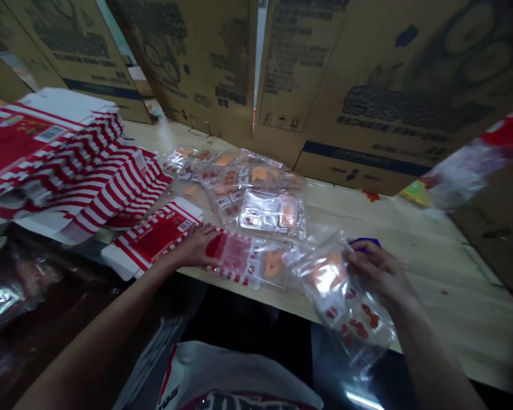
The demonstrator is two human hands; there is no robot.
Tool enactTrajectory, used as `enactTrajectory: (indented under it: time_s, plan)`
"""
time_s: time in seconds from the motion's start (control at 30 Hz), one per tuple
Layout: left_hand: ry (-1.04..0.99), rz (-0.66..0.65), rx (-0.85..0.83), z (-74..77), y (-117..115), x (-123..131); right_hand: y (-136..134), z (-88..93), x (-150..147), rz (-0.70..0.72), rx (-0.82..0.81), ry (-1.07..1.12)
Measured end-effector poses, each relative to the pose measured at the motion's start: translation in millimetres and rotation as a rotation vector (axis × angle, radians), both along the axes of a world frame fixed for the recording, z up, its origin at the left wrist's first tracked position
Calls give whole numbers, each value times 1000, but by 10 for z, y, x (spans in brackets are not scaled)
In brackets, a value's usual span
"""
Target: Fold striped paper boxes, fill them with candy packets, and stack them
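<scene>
Our right hand pinches a clear plastic bag and holds it up by the table edge. Our left hand lies open on a red striped card in its bag. Slick plastic could slip from our fingers and slide off the wooden table.

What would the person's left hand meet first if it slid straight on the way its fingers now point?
The left hand would probably meet the clear plastic bag with red-and-white print just past its fingers, though depth is unclear.
</scene>
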State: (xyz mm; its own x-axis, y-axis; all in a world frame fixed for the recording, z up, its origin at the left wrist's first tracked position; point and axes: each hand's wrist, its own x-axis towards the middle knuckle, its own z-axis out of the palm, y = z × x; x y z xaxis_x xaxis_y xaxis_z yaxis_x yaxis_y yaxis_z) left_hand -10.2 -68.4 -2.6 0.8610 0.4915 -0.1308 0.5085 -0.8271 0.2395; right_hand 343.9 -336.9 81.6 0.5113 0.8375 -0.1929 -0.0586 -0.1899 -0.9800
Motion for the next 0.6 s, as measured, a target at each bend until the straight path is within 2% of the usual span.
enactTrajectory:
  time_s: [0.07,0.13,0.23,0.3,0.37,0.43,0.6]
  plan:
    - [58,-67,9,-78,-82,-36,-165,-146,-279,123,-20,24]
    - [120,-100,41,-129,-97,-46,-195,-310,-633,285,-32,84]
    - [186,-129,88,-145,-82,-26,-26,-570,-1121,504,-36,206]
    - [196,-180,113,-130,-92,-12,147,-715,-1319,561,-32,232]
    - [188,-221,133,-106,-136,-6,309,-817,-1387,527,-7,232]
    - [170,-211,144,-86,-212,-10,445,-882,-1341,436,33,226]
    - [126,-109,117,-104,-453,-117,729,-978,-968,243,67,194]
